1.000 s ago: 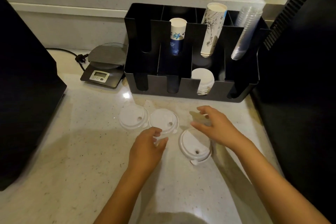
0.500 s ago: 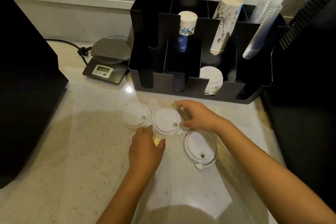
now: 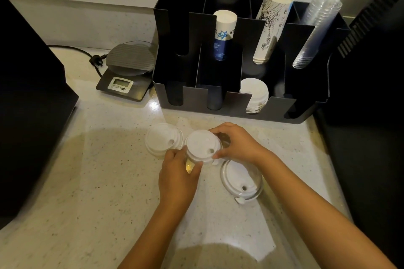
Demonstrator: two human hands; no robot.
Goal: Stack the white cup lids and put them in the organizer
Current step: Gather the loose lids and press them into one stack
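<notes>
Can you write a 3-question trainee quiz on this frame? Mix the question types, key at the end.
1. True or false: all three loose white lids lie untouched on the counter.
2. Multiple choice: which front compartment of the black organizer already holds a stack of white lids? A) far left B) second from left C) third from left D) far right
3. Short answer: what sits on the counter directly left of the organizer?

Key
1. False. The left hand and right hand both grip the middle lid; the left lid and the right lid lie free.
2. C
3. A digital kitchen scale.
</notes>
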